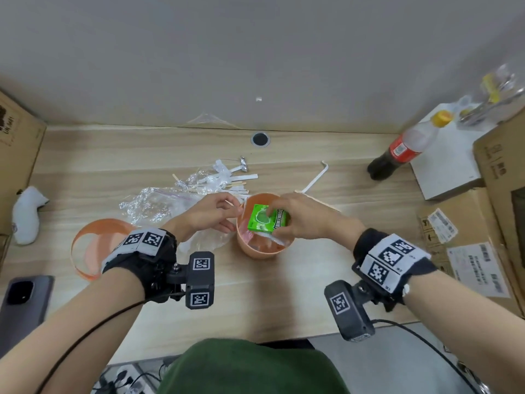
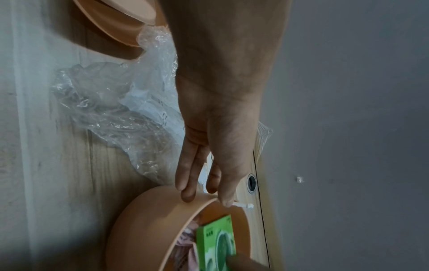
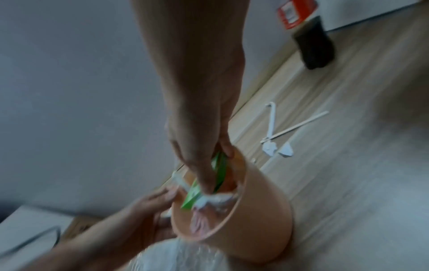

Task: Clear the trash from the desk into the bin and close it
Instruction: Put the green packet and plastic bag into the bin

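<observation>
An orange bin (image 1: 255, 251) stands open at the desk's middle. My right hand (image 1: 277, 220) grips a green box (image 1: 260, 220) and holds it tilted in the bin's mouth, above crumpled white and pink trash. My left hand (image 1: 234, 216) holds the bin's left rim between thumb and fingers (image 2: 188, 194). The bin's orange lid (image 1: 93, 245) lies on the desk to the left. Crumpled clear plastic bags (image 1: 153, 206) lie between the lid and the bin. Wrappers and wooden sticks (image 1: 227, 177) are scattered behind the bin. A white bent straw (image 1: 315, 177) lies behind it to the right.
A cola bottle (image 1: 403, 149) stands at the back right beside a white board (image 1: 449, 166). Cardboard boxes (image 1: 483, 251) fill the right side, another box (image 1: 17, 143) the far left. A phone (image 1: 22, 302) and a white object (image 1: 28, 214) lie at the left.
</observation>
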Action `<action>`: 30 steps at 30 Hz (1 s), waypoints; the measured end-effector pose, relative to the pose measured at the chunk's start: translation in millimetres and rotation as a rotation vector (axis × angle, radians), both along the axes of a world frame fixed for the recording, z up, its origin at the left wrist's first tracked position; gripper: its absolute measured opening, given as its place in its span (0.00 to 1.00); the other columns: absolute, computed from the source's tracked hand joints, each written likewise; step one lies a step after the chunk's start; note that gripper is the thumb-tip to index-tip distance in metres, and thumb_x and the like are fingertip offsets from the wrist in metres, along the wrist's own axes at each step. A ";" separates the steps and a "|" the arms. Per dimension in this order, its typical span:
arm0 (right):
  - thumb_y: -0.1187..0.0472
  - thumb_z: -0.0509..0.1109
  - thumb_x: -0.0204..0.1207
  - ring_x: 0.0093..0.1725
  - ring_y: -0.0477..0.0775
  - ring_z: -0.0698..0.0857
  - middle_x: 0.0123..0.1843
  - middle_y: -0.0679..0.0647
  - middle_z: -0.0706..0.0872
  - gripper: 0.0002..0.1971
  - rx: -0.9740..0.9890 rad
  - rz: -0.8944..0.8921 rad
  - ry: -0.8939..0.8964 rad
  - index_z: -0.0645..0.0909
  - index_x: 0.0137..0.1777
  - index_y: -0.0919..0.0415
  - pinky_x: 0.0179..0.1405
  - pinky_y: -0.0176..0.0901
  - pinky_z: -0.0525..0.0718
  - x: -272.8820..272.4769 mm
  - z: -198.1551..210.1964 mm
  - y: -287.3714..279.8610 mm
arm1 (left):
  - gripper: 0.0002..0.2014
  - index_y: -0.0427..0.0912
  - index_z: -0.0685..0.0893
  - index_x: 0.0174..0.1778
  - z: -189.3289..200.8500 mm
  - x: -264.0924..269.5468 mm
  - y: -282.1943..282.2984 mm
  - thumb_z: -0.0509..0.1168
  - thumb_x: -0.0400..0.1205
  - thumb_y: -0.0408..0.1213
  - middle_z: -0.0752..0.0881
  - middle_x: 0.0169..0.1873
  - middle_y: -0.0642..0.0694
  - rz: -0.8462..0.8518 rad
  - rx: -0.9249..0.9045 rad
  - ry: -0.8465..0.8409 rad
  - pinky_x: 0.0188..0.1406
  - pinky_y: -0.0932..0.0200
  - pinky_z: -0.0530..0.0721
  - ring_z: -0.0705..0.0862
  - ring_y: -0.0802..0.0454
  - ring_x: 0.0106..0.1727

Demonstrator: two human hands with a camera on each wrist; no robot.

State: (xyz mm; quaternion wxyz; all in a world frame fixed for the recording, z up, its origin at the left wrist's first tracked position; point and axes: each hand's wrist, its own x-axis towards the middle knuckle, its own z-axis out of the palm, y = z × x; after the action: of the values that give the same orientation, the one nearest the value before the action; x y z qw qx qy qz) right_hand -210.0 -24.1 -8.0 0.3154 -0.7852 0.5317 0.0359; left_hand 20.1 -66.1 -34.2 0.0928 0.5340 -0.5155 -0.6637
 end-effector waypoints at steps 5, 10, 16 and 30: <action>0.61 0.69 0.75 0.56 0.62 0.83 0.55 0.59 0.86 0.16 0.002 0.098 0.242 0.82 0.63 0.58 0.47 0.46 0.79 33.4 -11.2 -12.2 | 0.08 0.39 0.79 0.53 3.3 1.1 3.0 0.68 0.82 0.36 0.83 0.42 0.43 0.007 0.019 0.007 0.43 0.54 0.91 0.88 0.47 0.33; 0.61 0.71 0.72 0.41 0.59 0.80 0.35 0.53 0.80 0.09 0.059 0.094 0.278 0.73 0.36 0.57 0.35 0.43 0.71 37.2 -36.2 -13.6 | 0.06 0.42 0.79 0.51 4.0 3.5 6.7 0.68 0.82 0.38 0.83 0.46 0.40 0.002 0.026 -0.007 0.48 0.47 0.91 0.89 0.45 0.36; 0.62 0.71 0.74 0.56 0.64 0.85 0.57 0.60 0.85 0.23 0.099 0.154 0.294 0.71 0.69 0.58 0.49 0.48 0.83 37.6 -49.2 -17.5 | 0.08 0.41 0.79 0.53 3.0 3.2 7.7 0.67 0.83 0.40 0.82 0.47 0.41 -0.007 0.014 -0.005 0.49 0.47 0.90 0.89 0.47 0.36; 0.69 0.61 0.78 0.47 0.58 0.84 0.50 0.58 0.87 0.12 -0.089 -0.472 -0.131 0.82 0.57 0.62 0.46 0.40 0.73 -52.9 -44.8 -38.3 | 0.11 0.39 0.84 0.54 3.9 3.5 -13.0 0.73 0.78 0.36 0.83 0.41 0.47 -0.093 -0.050 -0.078 0.43 0.61 0.82 0.84 0.56 0.36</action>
State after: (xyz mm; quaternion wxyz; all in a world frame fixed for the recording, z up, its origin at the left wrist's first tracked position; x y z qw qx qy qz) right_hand -262.9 -62.4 -52.8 0.3141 -0.6529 0.6799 -0.1130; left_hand 23.6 -79.1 -30.3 0.0549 0.5326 -0.5593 -0.6329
